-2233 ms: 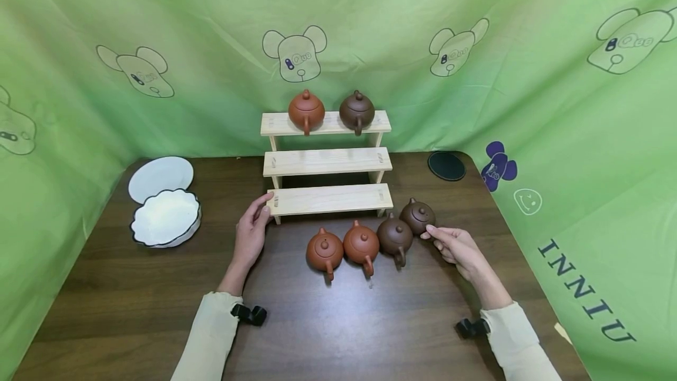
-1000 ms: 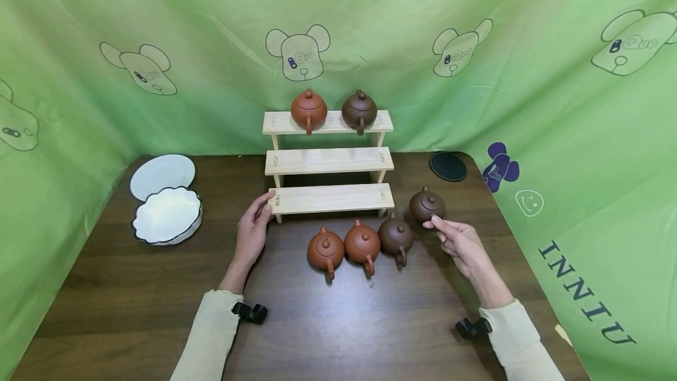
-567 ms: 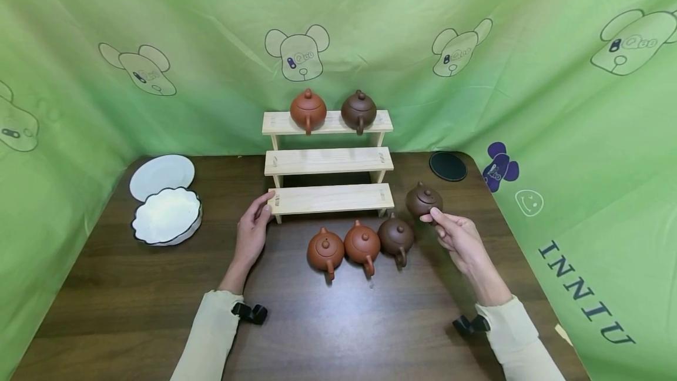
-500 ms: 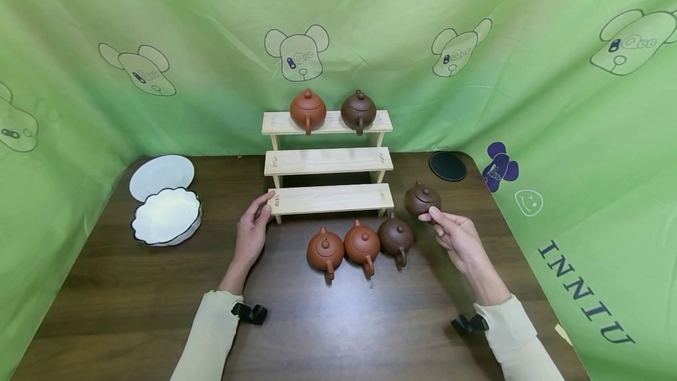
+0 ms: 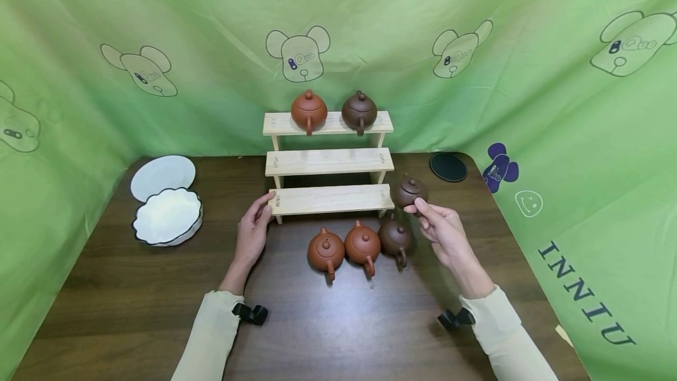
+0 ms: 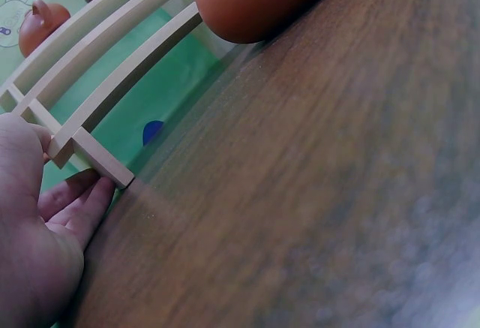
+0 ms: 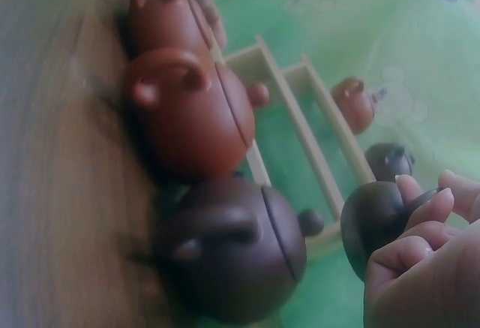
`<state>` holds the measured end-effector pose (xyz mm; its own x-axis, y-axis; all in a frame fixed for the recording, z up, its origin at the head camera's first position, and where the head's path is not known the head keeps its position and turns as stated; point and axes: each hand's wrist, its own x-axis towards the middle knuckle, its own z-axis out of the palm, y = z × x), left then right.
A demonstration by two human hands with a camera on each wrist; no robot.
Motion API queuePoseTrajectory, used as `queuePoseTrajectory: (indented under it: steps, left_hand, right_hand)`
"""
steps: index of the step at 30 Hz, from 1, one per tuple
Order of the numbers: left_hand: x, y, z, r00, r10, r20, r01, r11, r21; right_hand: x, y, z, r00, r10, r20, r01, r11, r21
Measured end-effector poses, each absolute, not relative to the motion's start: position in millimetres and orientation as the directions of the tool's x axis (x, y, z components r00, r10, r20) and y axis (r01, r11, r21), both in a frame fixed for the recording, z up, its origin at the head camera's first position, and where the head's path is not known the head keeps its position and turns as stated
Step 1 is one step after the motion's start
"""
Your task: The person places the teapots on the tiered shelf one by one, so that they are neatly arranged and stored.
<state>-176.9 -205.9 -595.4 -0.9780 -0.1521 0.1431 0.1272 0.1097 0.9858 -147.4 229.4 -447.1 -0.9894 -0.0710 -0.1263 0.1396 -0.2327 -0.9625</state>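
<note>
My right hand (image 5: 446, 237) pinches the handle of a dark brown teapot (image 5: 409, 191), lifted beside the right end of a three-tier wooden stand (image 5: 330, 200). In the right wrist view, fingers cover that teapot's handle. My left hand (image 5: 251, 240) grips the left end of the stand's lowest tier; the left wrist view shows its fingers against the stand's leg (image 6: 103, 161). Before the stand sit two reddish-brown teapots, a left one (image 5: 325, 251) and a right one (image 5: 362, 246), with another dark teapot (image 5: 395, 239) alongside. On the top tier are a reddish teapot (image 5: 309, 109) and a dark one (image 5: 359, 109).
At the left of the brown table (image 5: 158, 304) lie a white oval plate (image 5: 161, 172) and a white scalloped dish (image 5: 168, 216) with a dark rim. A black round coaster (image 5: 448, 167) lies at the back right. Green printed cloth (image 5: 211, 75) surrounds the table.
My right hand has lifted the dark teapot off the table beside the row, first rightward and up, then left toward the stand's lowest tier. My left hand has stayed in place.
</note>
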Motion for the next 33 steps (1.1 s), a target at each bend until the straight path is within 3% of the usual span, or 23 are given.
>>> queuePoseTrajectory:
  steps: [33]
  left_hand:
    - [-176,-205,-593,-0.978,-0.157,0.137,0.120,0.114,0.986]
  right_hand:
    - [-171,128,-427,-0.987,-0.117,-0.109,0.141,-0.312,-0.940]
